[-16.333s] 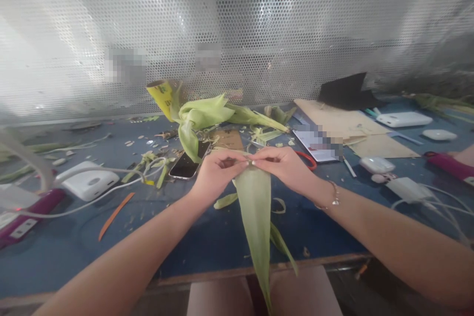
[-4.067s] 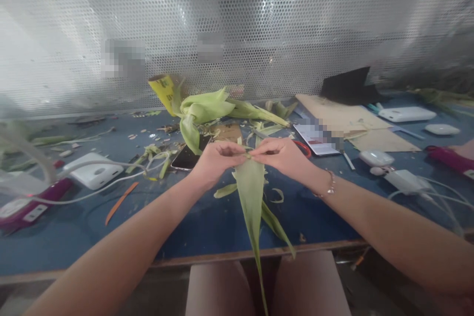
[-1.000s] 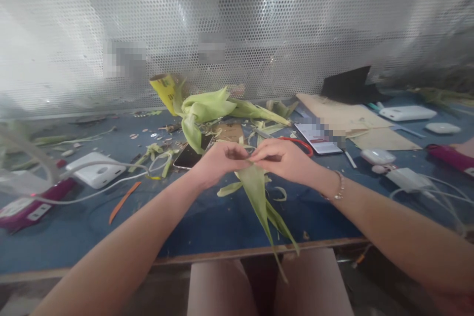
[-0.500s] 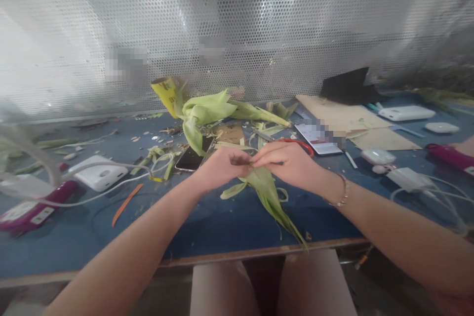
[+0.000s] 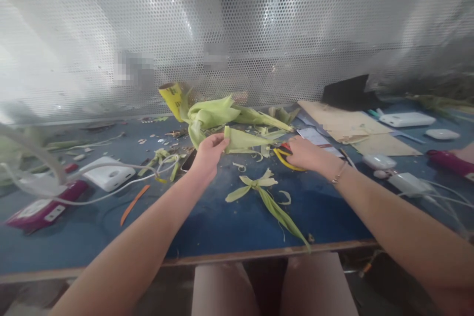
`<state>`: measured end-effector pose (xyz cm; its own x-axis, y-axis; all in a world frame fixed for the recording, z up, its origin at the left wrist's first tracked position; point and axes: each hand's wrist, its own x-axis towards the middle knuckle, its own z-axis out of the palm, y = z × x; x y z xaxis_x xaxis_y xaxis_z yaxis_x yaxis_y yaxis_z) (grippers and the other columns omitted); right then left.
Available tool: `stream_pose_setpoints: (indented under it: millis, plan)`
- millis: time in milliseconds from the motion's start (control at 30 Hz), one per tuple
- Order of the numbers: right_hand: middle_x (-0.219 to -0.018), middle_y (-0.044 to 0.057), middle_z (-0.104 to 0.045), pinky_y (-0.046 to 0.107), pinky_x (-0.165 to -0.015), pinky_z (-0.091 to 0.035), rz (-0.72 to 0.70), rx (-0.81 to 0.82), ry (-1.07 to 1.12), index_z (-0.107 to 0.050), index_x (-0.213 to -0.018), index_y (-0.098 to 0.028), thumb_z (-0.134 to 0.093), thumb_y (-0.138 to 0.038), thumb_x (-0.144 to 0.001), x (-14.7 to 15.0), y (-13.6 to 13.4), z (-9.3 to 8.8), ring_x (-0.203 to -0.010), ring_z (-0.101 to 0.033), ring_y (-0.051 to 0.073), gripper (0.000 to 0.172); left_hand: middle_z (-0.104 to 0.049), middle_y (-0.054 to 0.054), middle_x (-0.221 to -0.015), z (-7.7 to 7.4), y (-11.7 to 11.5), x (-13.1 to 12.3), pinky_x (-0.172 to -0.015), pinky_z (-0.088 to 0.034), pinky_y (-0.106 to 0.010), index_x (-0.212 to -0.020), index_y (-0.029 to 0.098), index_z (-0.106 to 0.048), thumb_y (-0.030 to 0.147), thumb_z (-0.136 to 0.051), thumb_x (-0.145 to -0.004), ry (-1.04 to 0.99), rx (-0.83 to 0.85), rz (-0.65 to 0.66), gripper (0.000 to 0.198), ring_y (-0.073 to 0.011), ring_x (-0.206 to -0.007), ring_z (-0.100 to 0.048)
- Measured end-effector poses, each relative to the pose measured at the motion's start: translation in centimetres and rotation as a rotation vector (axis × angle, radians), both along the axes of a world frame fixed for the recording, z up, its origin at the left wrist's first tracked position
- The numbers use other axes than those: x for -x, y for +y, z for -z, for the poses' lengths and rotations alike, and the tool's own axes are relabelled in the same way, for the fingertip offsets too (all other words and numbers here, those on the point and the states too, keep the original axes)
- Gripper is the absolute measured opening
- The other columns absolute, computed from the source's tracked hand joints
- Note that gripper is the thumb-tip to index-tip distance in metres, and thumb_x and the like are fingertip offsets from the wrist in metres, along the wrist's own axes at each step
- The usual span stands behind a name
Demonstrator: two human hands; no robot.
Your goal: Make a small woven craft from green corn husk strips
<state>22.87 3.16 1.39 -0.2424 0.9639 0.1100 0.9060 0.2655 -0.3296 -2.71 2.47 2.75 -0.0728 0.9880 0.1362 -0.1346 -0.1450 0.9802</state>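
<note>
My left hand pinches the end of a pale green leaf lying across the blue table. My right hand is closed around the handles of yellow and red scissors on the table. Between and in front of the hands lies a knotted green leaf, its long tail pointing to the table's front edge, touched by neither hand. A heap of green husk leaves sits just behind my left hand.
A perforated metal screen closes off the back. On the left lie a white charger, cables, a magenta device and an orange strip. At the right are cardboard sheets, a phone, white devices and leaf scraps.
Both hands let go of the leaf they were knotting; it now lies on the table. My left hand reached back to another leaf, my right hand moved to the scissors. The camera tilted up slightly.
</note>
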Motion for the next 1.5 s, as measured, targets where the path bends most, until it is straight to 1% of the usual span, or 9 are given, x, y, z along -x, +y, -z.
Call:
stream_pose_setpoints:
  millis: [133, 333, 400, 500, 633, 767, 967, 1133, 1500]
  plan:
    - [-0.071, 0.012, -0.063, 0.031, -0.051, -0.038, 0.143, 0.144, -0.203, -0.06, -0.069, -0.015, -0.058, -0.024, -0.07, 0.5, 0.6, -0.8, -0.06, -0.058, 0.021, 0.009, -0.065, 0.0, -0.068, 0.7, 0.4, 0.0, -0.058, -0.039, -0.021, -0.077, 0.013, -0.065, 0.022, -0.075, -0.062, -0.014, 0.025, -0.057, 0.02, -0.0085, -0.061, -0.054]
    - [-0.058, 0.008, -0.062, 0.028, -0.047, -0.037, 0.089, 0.235, -0.235, -0.055, -0.054, -0.018, -0.059, -0.022, -0.069, 0.0, 2.7, -1.2, -0.052, -0.056, 0.017, 0.017, -0.065, -0.002, -0.067, 0.9, 0.3, -0.1, -0.064, -0.046, -0.023, -0.072, 0.011, -0.062, 0.018, -0.074, -0.062, -0.062, 0.073, -0.054, 0.016, -0.0096, -0.061, -0.058]
    - [-0.06, 0.008, -0.064, 0.028, -0.05, -0.038, 0.097, 0.225, -0.235, -0.056, -0.054, -0.018, -0.057, -0.024, -0.074, -0.7, 3.4, -0.8, -0.056, -0.058, 0.018, 0.021, -0.064, -0.001, -0.065, 0.7, 0.3, -0.1, -0.066, -0.048, -0.024, -0.07, 0.011, -0.061, 0.017, -0.074, -0.063, -0.105, 0.083, -0.059, 0.015, -0.0092, -0.06, -0.059]
    - [-0.068, 0.01, -0.066, 0.028, -0.053, -0.04, 0.132, 0.078, -0.177, -0.06, -0.064, -0.017, -0.057, -0.037, -0.08, -1.6, 3.8, -0.4, -0.06, -0.06, 0.018, 0.026, -0.061, 0.001, -0.061, 0.4, 0.4, 0.1, -0.061, -0.047, -0.022, -0.065, 0.012, -0.058, 0.014, -0.074, -0.063, -0.19, 0.105, -0.081, 0.016, -0.0074, -0.055, -0.057]
    - [-0.073, 0.009, -0.068, 0.028, -0.054, -0.04, 0.047, -0.005, -0.037, -0.059, -0.078, -0.018, -0.055, -0.057, -0.079, -1.1, 2.0, -0.6, -0.062, -0.061, 0.02, 0.039, -0.058, 0.002, -0.057, -0.2, 0.9, 0.8, -0.059, -0.048, -0.019, -0.062, 0.013, -0.056, 0.008, -0.071, -0.066, -0.377, 0.113, -0.146, 0.016, -0.0057, -0.053, -0.056]
    - [-0.093, 0.01, -0.068, 0.03, -0.064, -0.046, -0.136, 0.0, 0.091, -0.053, -0.092, -0.02, -0.054, -0.058, -0.08, 1.1, -0.7, -0.8, -0.077, -0.065, 0.022, 0.04, -0.059, 0.003, -0.058, -0.7, 1.4, 1.6, -0.062, -0.05, -0.017, -0.063, 0.013, -0.054, 0.002, -0.064, -0.072, -0.503, 0.086, -0.233, 0.017, -0.0044, -0.053, -0.057]
    - [-0.112, 0.016, -0.063, 0.035, -0.077, -0.048, -0.19, 0.005, 0.225, -0.05, -0.105, -0.018, -0.054, -0.058, -0.081, 3.2, -2.6, -0.1, -0.098, -0.063, 0.028, 0.048, -0.061, 0.003, -0.061, -0.6, 0.9, 0.9, -0.065, -0.052, -0.017, -0.064, 0.015, -0.054, 0.006, -0.068, -0.07, -0.538, 0.078, -0.163, 0.018, -0.0048, -0.056, -0.059]
    - [-0.108, 0.014, -0.063, 0.033, -0.077, -0.047, -0.199, -0.005, 0.228, -0.05, -0.098, -0.019, -0.054, -0.057, -0.081, 3.8, -2.8, 0.2, -0.097, -0.063, 0.026, 0.042, -0.061, 0.004, -0.062, -0.2, 0.1, -0.2, -0.067, -0.053, -0.018, -0.065, 0.016, -0.055, 0.007, -0.069, -0.07, -0.51, 0.083, -0.106, 0.017, -0.0046, -0.056, -0.059]
    - [-0.089, 0.009, -0.063, 0.029, -0.063, -0.042, -0.18, 0.05, 0.191, -0.044, -0.084, -0.02, -0.046, -0.057, -0.084, 5.3, -3.7, -0.5, -0.077, -0.061, 0.022, 0.036, -0.06, 0.004, -0.062, -0.2, -1.1, -1.6, -0.072, -0.051, -0.018, -0.065, 0.014, -0.057, 0.006, -0.065, -0.073, -0.495, 0.094, -0.026, 0.014, -0.0033, -0.057, -0.057]
